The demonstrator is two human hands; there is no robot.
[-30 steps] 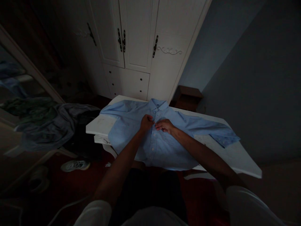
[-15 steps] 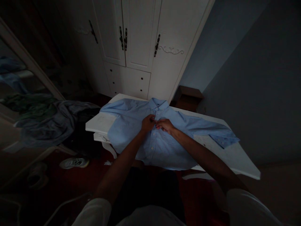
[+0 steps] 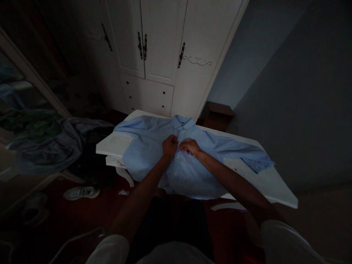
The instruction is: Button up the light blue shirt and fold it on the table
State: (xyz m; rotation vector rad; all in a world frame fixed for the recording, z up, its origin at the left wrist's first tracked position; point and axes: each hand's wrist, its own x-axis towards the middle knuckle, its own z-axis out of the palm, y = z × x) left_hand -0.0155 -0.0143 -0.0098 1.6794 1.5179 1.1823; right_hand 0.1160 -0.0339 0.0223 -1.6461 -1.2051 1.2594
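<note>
A light blue button-up shirt (image 3: 148, 154) lies face up on a white table (image 3: 266, 183), its collar toward the wardrobe and its sleeves spread to both sides. At the front placket, below the collar, my left hand (image 3: 169, 146) pinches the cloth edge with closed fingers. Just to its right, my right hand (image 3: 190, 147) is also closed on the placket, thumb and fingertips together. The fingertips of both hands almost meet. Whether a button sits between them is too small to tell. Lower on the placket, small pale buttons show.
Behind the table stands a white wardrobe (image 3: 162, 44) with dark handles. A brown wooden box-like cabinet (image 3: 218, 113) is at the back right. Piled clothes (image 3: 52, 143) lie at the left, with a sneaker (image 3: 81, 193) on the red floor below.
Both hands have stayed at the placket, with only small finger shifts; a slight gap now shows between them. The whole view has shifted a little.
</note>
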